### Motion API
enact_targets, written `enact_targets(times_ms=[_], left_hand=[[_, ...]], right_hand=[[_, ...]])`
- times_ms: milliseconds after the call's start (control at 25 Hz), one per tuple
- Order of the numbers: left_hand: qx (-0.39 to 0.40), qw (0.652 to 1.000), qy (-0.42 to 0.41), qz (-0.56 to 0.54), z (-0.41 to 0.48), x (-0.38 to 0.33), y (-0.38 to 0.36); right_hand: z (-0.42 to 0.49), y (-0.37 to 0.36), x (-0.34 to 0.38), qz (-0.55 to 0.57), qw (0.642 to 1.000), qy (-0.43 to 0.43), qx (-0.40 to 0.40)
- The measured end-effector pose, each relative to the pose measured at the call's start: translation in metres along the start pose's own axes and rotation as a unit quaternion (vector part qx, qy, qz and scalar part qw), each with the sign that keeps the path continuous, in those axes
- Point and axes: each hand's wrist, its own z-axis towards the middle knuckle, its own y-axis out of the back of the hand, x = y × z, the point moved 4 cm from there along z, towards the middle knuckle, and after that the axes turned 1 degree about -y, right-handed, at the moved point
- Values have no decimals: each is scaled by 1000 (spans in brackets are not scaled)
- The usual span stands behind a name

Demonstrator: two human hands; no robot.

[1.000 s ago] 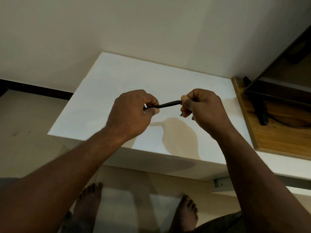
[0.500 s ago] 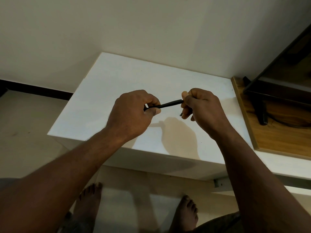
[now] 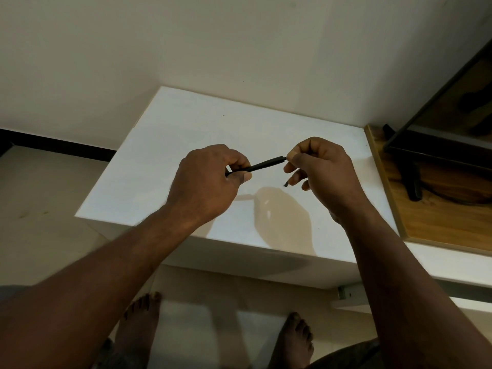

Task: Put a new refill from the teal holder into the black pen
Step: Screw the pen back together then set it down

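Black and slim, the black pen [image 3: 263, 164] is being held in the air above the white tabletop [image 3: 186, 134], slanting up from the left hand [image 3: 210, 179] towards the right hand [image 3: 322, 169]. The left hand is curling tightly round the lower end of the barrel, while the right thumb and forefinger are pinching at the pen's upper end. Whether they are gripping the barrel's mouth or something thin coming out of it is too small to tell. A small dark piece [image 3: 286, 184], perhaps a part taken off the pen, is poking out below the right hand's curled lower fingers. The step in hand appears to be the opening or emptying of the pen, with the new refill not yet fetched. The teal holder is not showing anywhere in view, so the next move is probably calling for the right hand to free itself and the person to look for the holder. There is plenty of bare tabletop under both hands for setting parts down, though its near edge is lying just below the wrists, and a dropped part could roll off to the floor. To the right, a wooden board [image 3: 431, 214] carrying a dark stand [image 3: 412, 182] is closing off that side.
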Motion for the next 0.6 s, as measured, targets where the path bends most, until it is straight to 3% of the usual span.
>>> enact_targets(times_ms=[600], left_hand=[[6, 1000, -19, 18, -2, 0, 1]], right_hand=[[2, -12, -8, 5, 1000, -24, 18]])
